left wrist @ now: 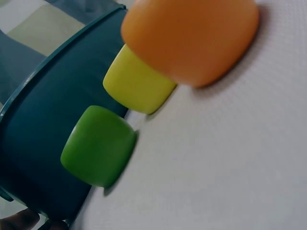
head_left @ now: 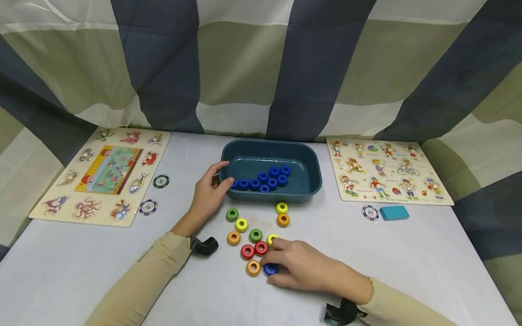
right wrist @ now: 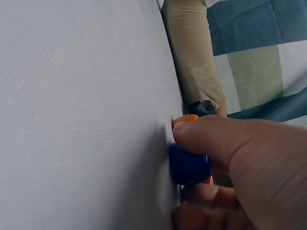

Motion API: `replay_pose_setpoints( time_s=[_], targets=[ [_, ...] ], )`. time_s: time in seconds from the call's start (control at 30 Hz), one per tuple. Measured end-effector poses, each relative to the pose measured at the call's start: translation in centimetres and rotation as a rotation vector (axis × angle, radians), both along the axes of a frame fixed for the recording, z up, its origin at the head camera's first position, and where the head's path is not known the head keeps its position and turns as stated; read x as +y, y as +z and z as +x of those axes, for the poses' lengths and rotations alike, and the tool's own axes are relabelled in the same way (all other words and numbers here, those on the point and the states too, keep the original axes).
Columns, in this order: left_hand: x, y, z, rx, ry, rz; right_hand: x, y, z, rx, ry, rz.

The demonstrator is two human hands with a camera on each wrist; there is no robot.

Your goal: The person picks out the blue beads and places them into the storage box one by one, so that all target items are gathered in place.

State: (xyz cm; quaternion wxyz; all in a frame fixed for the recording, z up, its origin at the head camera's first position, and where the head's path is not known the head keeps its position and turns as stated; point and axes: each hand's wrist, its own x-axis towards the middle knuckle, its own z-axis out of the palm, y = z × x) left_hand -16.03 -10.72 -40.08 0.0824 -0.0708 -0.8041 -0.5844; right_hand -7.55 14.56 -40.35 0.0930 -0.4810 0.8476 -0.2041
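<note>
My left hand (head_left: 208, 192) grips the left end of a dark teal tray (head_left: 281, 147), thumb at the near rim and fingers along the side. Inside the tray, several blue rings (head_left: 272, 183) are gathered toward the near side. On the table in front of it, my right hand (head_left: 303, 267) has thumb and fingers around a single blue ring (right wrist: 189, 164). Close by lie two red rings (head_left: 247, 251), an orange ring (head_left: 253, 268) and a yellow ring (head_left: 271, 238), the last partly covered by the fingers. Green rings (head_left: 232, 214) sit nearer the tray.
At the left lies a sea-animal puzzle board (head_left: 65, 206), with a green chip (head_left: 161, 181) and a blue chip (head_left: 148, 207) beside it. A sports-figure puzzle board (head_left: 391, 179) is at the right, near another chip (head_left: 370, 213) and a turquoise block (head_left: 394, 213). Checked cloth (head_left: 240, 63) hangs behind.
</note>
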Motion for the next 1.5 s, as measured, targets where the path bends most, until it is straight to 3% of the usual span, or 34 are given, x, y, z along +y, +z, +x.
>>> replay_pose_setpoints(
  time_s=[0.13,0.3,0.43,0.53,0.63,0.8,0.93,1.0,1.2,1.5],
  targets=[
    [-0.1,0.0,0.0,-0.002,0.005,-0.007,-0.1,-0.4,-0.2,-0.051,0.018,-0.063],
    [-0.1,0.2,0.0,0.000,0.004,0.000,0.0,-0.6,-0.9,-0.072,0.065,-0.216],
    [-0.1,0.1,0.0,-0.003,0.007,-0.001,0.6,0.7,-2.5,0.031,0.081,-0.347],
    [-0.1,0.0,-0.1,-0.002,0.010,-0.003,1.3,2.4,-4.7,0.128,-0.002,-0.419],
    [-0.1,0.0,0.0,-0.004,0.007,0.000,2.1,4.2,-7.5,0.184,-0.145,-0.426],
    [-0.1,-0.1,0.0,-0.005,0.001,0.002,2.5,5.8,-12.0,0.116,-0.370,-0.267],
    [-0.1,-0.1,-0.1,0.000,0.007,0.008,1.9,5.9,-14.8,0.016,-0.460,-0.082],
    [-0.1,-0.1,-0.1,-0.002,0.006,0.012,1.5,5.7,-15.5,0.012,-0.486,0.010],
    [0.1,0.0,-0.1,-0.014,-0.002,0.011,1.1,5.0,-15.9,0.006,-0.564,0.200],
    [0.0,0.2,0.1,-0.010,-0.009,0.006,0.5,3.6,-15.6,-0.002,-0.564,0.237]
  ],
)
